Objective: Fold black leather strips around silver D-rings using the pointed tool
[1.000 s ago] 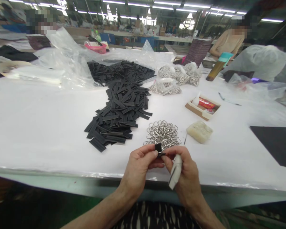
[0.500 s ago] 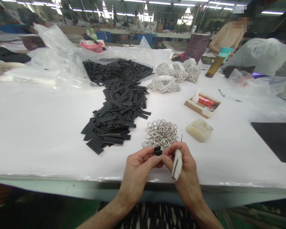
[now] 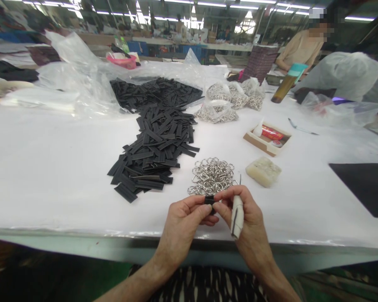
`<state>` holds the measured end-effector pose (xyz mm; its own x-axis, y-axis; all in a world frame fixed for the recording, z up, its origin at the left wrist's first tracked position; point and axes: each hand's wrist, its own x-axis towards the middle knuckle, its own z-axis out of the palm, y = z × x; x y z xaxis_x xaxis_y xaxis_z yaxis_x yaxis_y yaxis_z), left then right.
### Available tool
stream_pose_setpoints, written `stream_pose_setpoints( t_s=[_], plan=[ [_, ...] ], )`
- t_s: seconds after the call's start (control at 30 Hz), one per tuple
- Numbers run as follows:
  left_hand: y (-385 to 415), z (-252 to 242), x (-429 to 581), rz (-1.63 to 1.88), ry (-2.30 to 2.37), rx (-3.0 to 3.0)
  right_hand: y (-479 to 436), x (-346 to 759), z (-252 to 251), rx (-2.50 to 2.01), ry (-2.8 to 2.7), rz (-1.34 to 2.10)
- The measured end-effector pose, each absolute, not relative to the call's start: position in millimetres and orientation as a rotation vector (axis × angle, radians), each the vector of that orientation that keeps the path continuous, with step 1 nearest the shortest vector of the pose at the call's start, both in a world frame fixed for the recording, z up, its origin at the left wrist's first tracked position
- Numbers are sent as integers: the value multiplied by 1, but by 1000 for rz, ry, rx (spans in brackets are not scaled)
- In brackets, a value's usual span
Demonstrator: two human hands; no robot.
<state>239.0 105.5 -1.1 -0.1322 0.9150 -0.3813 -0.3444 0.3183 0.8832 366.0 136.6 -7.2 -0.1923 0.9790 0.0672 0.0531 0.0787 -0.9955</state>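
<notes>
My left hand (image 3: 181, 226) pinches a small folded black strip (image 3: 209, 200) between thumb and fingers. The fingertips of my right hand (image 3: 251, 220) press on the strip's right side. Tucked in that same hand is an awl (image 3: 237, 218) with a pale wrapped handle, its thin metal point rising past the knuckles. Just beyond my fingers lies a heap of silver D-rings (image 3: 212, 176). Whether a ring sits inside the fold is hidden by my fingers. To the left spreads a long pile of flat black strips (image 3: 154, 151).
Right of the rings are a pale waxy block (image 3: 263, 172) and a small box (image 3: 264, 144) with a red tube. Bags of rings (image 3: 217, 111) stand farther back. A bottle (image 3: 288, 84), a pen (image 3: 302, 127) and a black sheet (image 3: 365, 184) lie rightward. A person (image 3: 302, 48) works across the table.
My right fingertips have moved up and closed onto the black strip, which now lies flatter between both hands. The awl's handle has shifted slightly right with my right hand.
</notes>
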Motion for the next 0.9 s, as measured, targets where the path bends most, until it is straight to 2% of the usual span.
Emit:
stream_pose_setpoints(
  t_s=[0.3,0.4,0.6,0.7,0.9],
  plan=[
    [104,5,240,1134,1313,873,137,368,-4,-1046,-1442,1360],
    [104,7,239,1104,1348,981,137,368,-2,-1048,-1473,1289],
    [107,16,226,1058,1635,1498,144,375,6,-1054,-1507,1226],
    [110,21,222,1131,1579,1381,148,377,9,-1046,-1522,1256],
    [115,21,230,925,1186,885,148,374,10,-1092,-1571,1243]
  ],
)
